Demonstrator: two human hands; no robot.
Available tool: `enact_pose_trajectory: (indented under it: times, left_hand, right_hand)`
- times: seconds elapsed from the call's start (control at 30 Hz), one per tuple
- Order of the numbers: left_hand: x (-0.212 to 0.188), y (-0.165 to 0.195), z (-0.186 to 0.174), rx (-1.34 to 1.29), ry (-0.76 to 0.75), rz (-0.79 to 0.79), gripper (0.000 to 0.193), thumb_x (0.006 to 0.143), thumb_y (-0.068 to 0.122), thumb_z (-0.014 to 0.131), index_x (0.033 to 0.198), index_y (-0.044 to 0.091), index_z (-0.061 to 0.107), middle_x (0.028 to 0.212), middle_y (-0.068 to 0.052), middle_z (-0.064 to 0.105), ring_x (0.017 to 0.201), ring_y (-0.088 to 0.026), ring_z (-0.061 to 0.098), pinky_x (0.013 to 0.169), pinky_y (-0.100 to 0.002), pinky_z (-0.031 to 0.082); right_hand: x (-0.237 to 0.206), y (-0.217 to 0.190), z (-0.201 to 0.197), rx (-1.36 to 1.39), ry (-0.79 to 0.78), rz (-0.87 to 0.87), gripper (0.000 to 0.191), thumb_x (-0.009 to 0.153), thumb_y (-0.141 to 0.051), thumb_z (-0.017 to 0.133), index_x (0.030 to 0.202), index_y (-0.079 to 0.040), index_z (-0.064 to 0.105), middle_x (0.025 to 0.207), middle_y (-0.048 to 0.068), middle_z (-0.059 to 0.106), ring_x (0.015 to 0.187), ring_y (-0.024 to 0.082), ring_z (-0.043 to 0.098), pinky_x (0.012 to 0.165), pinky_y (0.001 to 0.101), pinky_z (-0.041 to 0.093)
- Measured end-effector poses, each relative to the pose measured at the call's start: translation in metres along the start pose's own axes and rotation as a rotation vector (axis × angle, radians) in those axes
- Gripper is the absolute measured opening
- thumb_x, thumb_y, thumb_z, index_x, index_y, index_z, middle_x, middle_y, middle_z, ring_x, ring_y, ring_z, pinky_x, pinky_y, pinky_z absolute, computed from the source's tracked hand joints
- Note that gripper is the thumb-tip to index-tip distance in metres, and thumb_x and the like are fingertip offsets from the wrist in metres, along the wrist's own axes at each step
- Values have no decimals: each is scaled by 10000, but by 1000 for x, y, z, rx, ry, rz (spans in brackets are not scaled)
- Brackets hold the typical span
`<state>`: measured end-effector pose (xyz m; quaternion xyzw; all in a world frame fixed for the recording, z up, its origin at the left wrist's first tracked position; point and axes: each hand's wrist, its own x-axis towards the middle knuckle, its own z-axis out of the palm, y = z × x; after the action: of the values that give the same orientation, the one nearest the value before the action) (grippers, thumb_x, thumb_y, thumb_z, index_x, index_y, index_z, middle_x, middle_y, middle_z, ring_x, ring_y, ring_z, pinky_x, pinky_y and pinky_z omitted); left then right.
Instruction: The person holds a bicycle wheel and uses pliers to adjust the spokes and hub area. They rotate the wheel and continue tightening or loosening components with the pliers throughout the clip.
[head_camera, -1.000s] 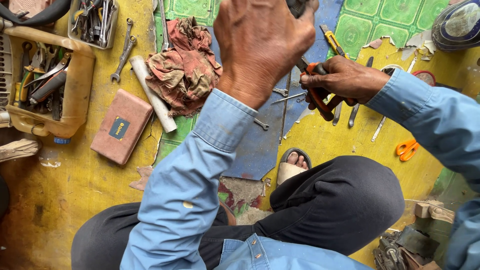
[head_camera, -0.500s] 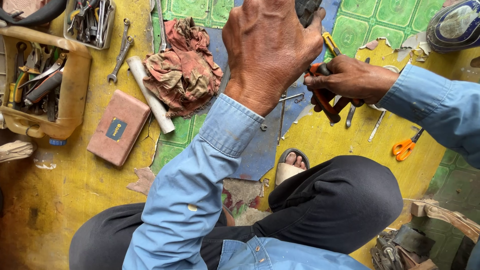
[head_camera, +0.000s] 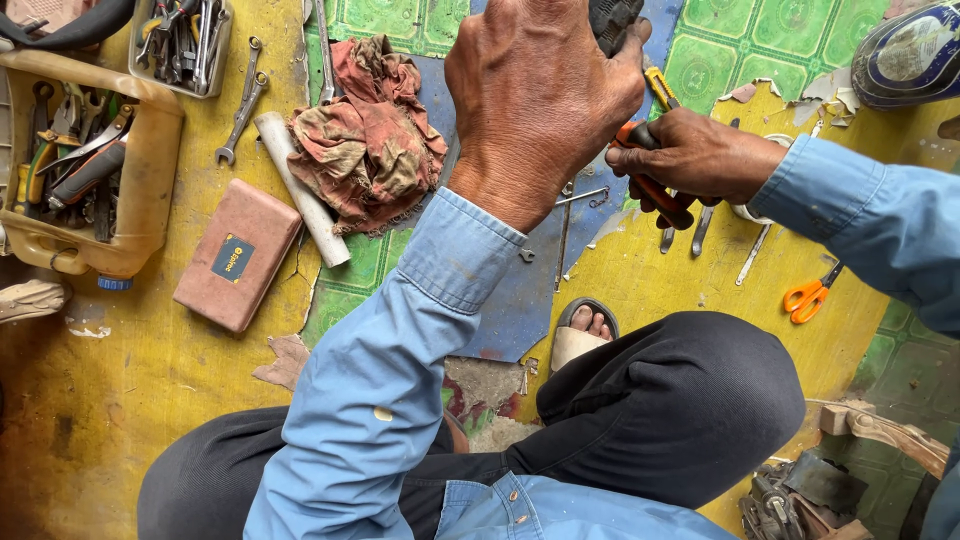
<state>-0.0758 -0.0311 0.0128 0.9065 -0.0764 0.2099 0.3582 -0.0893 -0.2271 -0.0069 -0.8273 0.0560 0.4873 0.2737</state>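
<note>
We are looking straight down at a worn floor (head_camera: 150, 400), yellow paint flaking away over green patterned tiles and a blue patch, and a person in a light blue shirt and dark trousers is sitting on it with one sandalled foot (head_camera: 585, 330) poking out by the knee. A cut-open yellow jug (head_camera: 150, 170) at the far left is holding spanners and pliers, a grey tray (head_camera: 215, 50) above it is packed with more tools, and a loose spanner (head_camera: 240, 105) is lying just beside that tray. A dirty red rag (head_camera: 370, 140) is sitting crumpled by a pale pipe stub (head_camera: 300, 190), with a pinkish flat box (head_camera: 240, 255) just below. Orange scissors (head_camera: 812, 295) are lying off to the right, well apart from the hands. Now the hands: the left hand (head_camera: 540, 100) is raised close to the camera, fingers curled tight around a dark object (head_camera: 612, 20) at the top edge, most of it hidden by the hand. The right hand (head_camera: 695, 160) is clenching the orange handles of a pair of pliers (head_camera: 650, 175), fingers wrapped fully round them, and the pliers are pointing up toward the dark object, just beside the left hand
</note>
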Motion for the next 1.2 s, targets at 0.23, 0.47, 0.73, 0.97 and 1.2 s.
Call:
enact_pose_trajectory:
  times: [0.23, 0.47, 0.73, 0.97, 1.2]
  left_hand:
    - [1, 0, -2, -15, -7, 10, 383, 786, 401, 843, 979, 102, 700, 763, -148, 707, 661, -371, 726, 569, -502, 576]
    - [-1, 3, 0, -58, -4, 21, 390, 797, 386, 840, 993, 84, 690, 765, -145, 704, 659, -367, 724, 572, -489, 579]
    - [0, -2, 2, 9, -5, 22, 421, 794, 432, 846, 989, 97, 683, 761, -144, 703, 654, -365, 720, 575, -500, 568]
    - [4, -21, -12, 36, -10, 60, 451, 821, 483, 849, 986, 105, 667, 749, -104, 671, 601, -281, 674, 545, -453, 528]
    - [10, -36, -14, 72, 15, 82, 411, 822, 515, 823, 835, 120, 709, 701, -86, 662, 613, -262, 657, 564, -452, 524]
  right_hand:
    - [-4, -8, 0, 49, -7, -7, 568, 1035, -466, 574, 799, 37, 692, 596, 149, 667, 441, 207, 623, 387, 348, 399]
    - [-10, -14, -5, 35, -1, 32, 511, 1028, -432, 530, 816, 7, 686, 628, 110, 710, 442, 196, 610, 398, 351, 433]
    - [7, 17, 3, 28, 68, -10, 528, 1054, -383, 509, 881, 90, 669, 638, 186, 637, 458, 256, 589, 413, 394, 507]
    - [58, 67, -8, 209, 237, 26, 344, 1067, -324, 511, 1178, -20, 628, 640, 86, 570, 465, 192, 500, 418, 357, 466]
    - [84, 67, 63, 0, 62, 153, 321, 1049, -355, 533, 1149, -78, 662, 614, 53, 543, 450, 176, 484, 390, 358, 421]
